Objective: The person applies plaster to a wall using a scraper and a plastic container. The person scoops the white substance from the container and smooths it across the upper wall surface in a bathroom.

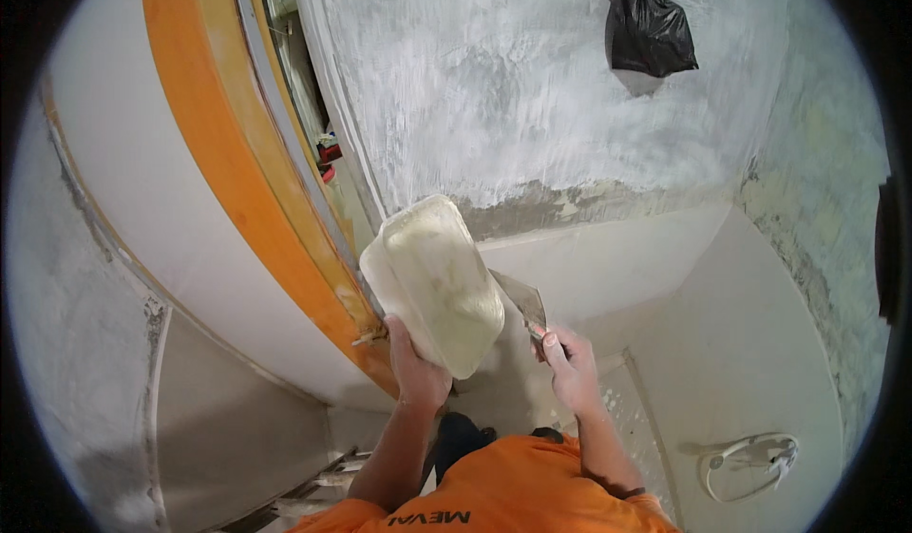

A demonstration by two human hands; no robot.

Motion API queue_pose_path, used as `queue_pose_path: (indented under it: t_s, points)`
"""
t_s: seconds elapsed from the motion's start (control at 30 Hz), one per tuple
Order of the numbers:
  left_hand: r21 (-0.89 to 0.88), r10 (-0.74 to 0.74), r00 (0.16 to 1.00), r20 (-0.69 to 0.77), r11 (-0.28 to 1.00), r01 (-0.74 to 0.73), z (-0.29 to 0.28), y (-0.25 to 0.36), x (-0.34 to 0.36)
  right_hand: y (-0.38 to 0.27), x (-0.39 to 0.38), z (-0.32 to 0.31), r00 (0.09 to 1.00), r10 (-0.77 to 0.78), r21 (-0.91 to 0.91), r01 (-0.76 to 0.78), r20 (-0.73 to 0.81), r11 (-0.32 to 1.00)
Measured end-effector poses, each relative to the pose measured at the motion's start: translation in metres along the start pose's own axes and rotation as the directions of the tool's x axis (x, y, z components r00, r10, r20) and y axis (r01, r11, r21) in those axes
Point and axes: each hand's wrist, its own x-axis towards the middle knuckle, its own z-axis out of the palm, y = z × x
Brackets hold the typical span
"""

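My left hand (418,373) is closed on the lower left side of a whitish rectangular plastic tub (435,281), smeared with pale plaster and held up at a slant in front of me. In my right hand (573,370) is a putty knife (522,298), its handle wrapped by the fingers. The wide metal blade points up and left, close to the tub's right side; whether it touches the rim I cannot tell.
Ahead stands a wall (494,86) with streaky grey-white plaster, bare along its bottom above pale panels. A black plastic bag (651,25) hangs on it. An orange-edged door (214,153) is at left, a ladder (318,495) lower left, a shower hose (714,476) lower right.
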Motion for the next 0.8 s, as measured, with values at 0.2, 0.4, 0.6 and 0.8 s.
queue_pose_path:
  t_s: [0.2,0.4,0.6,0.8]
  points:
    - [-0.007,0.067,0.998,0.010,0.998,-0.067,-0.001,-0.003,-0.001,0.011,-0.003,-0.004,0.997,-0.073,0.090,0.076,-0.033,0.993]
    - [-0.081,0.273,0.962,0.004,0.959,-0.272,-0.040,-0.015,0.008,0.011,-0.014,-0.004,0.978,0.063,0.276,-0.117,0.198,0.954]
    - [0.164,0.452,0.890,0.060,0.875,-0.456,-0.054,-0.017,0.017,-0.003,-0.022,0.006,0.964,0.008,0.326,-0.098,0.266,0.940]
    - [0.834,0.536,0.693,0.482,-0.037,-0.551,-0.142,-0.039,0.018,-0.021,-0.024,0.011,0.966,0.061,0.324,-0.143,0.251,0.935]
